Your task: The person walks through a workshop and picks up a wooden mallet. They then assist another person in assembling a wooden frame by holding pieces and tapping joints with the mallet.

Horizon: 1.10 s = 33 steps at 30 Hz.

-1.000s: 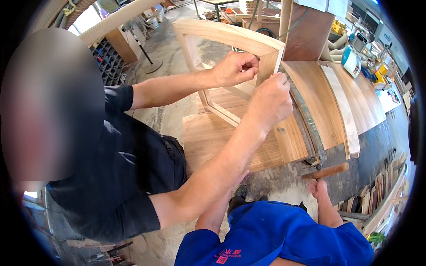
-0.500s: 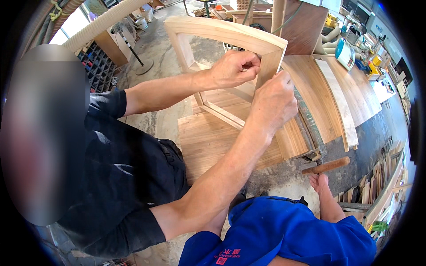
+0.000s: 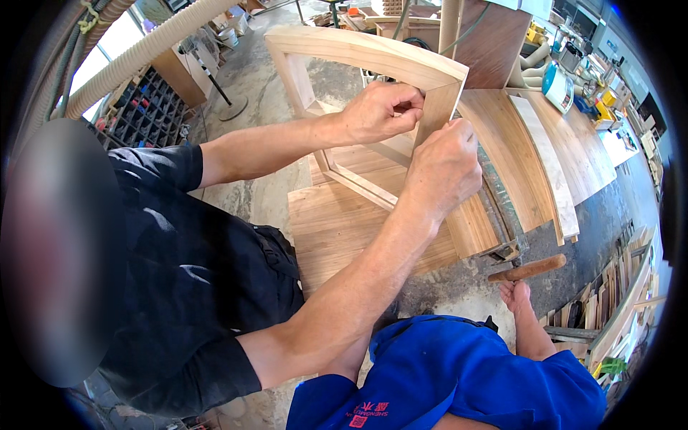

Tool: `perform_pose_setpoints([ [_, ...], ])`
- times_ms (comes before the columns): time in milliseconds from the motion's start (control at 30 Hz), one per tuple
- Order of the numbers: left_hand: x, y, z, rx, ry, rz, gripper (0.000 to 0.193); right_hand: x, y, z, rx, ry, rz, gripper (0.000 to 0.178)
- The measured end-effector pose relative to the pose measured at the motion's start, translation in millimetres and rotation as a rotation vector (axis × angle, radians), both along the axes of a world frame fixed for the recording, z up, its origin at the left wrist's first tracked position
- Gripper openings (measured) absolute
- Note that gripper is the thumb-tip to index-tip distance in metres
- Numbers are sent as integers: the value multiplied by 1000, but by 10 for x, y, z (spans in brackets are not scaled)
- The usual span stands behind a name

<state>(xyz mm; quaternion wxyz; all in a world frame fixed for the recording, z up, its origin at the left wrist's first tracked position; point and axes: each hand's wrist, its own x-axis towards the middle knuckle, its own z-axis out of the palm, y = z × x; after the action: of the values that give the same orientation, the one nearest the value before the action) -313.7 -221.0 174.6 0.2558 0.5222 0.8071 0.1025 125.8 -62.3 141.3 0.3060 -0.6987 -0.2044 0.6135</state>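
The wooden crossbar handle (image 3: 527,268) sat crosswise at the near end of the bar clamp (image 3: 504,197), presumably for leverage. Your right hand (image 3: 517,294) was just beneath it, fingers curled; whether they were clamped on it could not be told. Your left hand was hidden behind a co-worker's forearm (image 3: 351,287). The clamp ran beside a wide board (image 3: 519,161). Beyond, the co-worker's hands (image 3: 446,161) held a wooden frame (image 3: 365,54) on edge, apparently against tipping.
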Motion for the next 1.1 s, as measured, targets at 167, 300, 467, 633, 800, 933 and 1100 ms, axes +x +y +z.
perform_pose_setpoints([
  [167, -4, 64, -48, 55, -2, 13, 106, 13, -14, -7, -2, 8, -1, 33],
  [300, -97, -5, -86, -21, -245, 152, 106, -128, 103, -47, -14, 5, 60, 35],
  [467, -23, 114, 239, -74, -135, 47, 103, 265, -31, -212, 12, 37, 3, 36],
  [633, -67, 38, 103, -110, -122, 103, 103, -77, 19, -48, 6, 54, -55, 23],
  [800, -50, 53, 72, -128, -131, 107, 103, -146, -47, 102, 14, 17, -84, 22],
  [933, -23, 36, 21, -91, -8, 96, 103, 9, -20, -32, 18, 61, -35, 23],
  [1100, -18, 30, 0, -89, 0, 96, 104, 85, 13, -124, 13, 46, 1, 24],
])
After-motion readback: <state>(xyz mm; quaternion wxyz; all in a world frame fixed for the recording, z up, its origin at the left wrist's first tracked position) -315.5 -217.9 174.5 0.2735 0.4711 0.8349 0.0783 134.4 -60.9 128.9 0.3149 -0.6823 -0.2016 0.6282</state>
